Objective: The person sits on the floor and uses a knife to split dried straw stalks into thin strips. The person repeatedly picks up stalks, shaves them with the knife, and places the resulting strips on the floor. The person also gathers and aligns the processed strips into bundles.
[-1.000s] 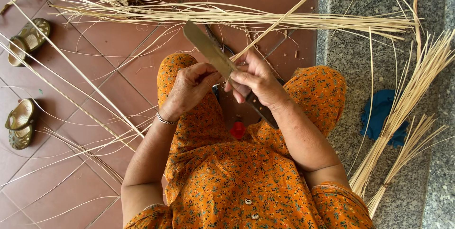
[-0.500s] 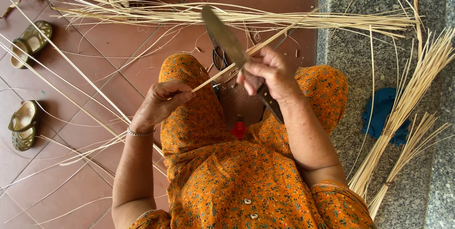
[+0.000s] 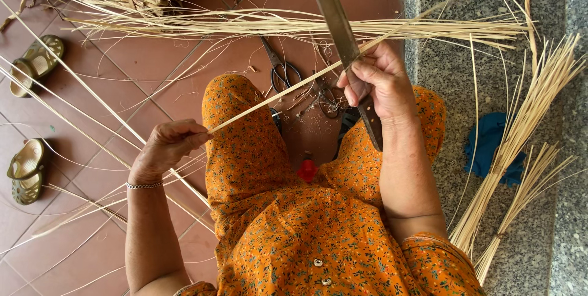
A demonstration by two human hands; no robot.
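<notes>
Since a moment ago my left hand [image 3: 166, 149] has drawn away to the left and nearer to me, off my knee, and the knife [image 3: 344, 45] in my right hand [image 3: 376, 82] has swung more upright. My right hand is closed around the dark handle, with the long blade pointing away from me toward the far floor. My left hand pinches the near end of a thin pale strip [image 3: 306, 82] between thumb and fingers. From there the strip runs up and to the right, crosses the blade just beside my right fingers, and carries on toward the far right, so it lies stretched between my two hands. A silver bracelet [image 3: 144, 184] sits on my left wrist. Scissors [image 3: 280, 69] lie on the red tiles between my knees, beyond the orange flowered dress. A long bundle of strips [image 3: 275, 25] lies across the far floor, and upright bundles [image 3: 520, 149] lean at the right beside a blue cloth [image 3: 487, 143]. Two sandals [image 3: 33, 63] sit at the left.
</notes>
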